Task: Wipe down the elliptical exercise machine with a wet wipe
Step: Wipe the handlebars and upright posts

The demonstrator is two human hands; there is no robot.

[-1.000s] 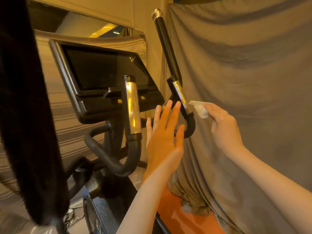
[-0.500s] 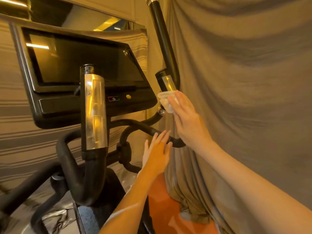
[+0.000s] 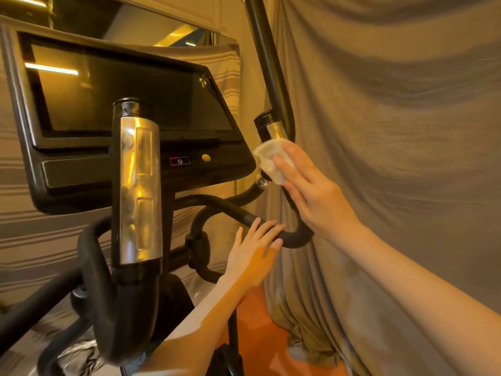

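The wet wipe [image 3: 271,160] is held flat against the right pulse handle [image 3: 273,128] of the elliptical by the straight fingers of the right hand [image 3: 311,194], pressed rather than pinched. The left hand [image 3: 252,256], its grip wide and holding nothing, is laid below that handle against the curved black bar [image 3: 222,207]. Since the wipe is only pressed, it could be slid off the rounded chrome and dropped, or bunched so that part of the handle is missed. The grey sheet [image 3: 393,158] just behind the handle could be snagged. No containers are seen.
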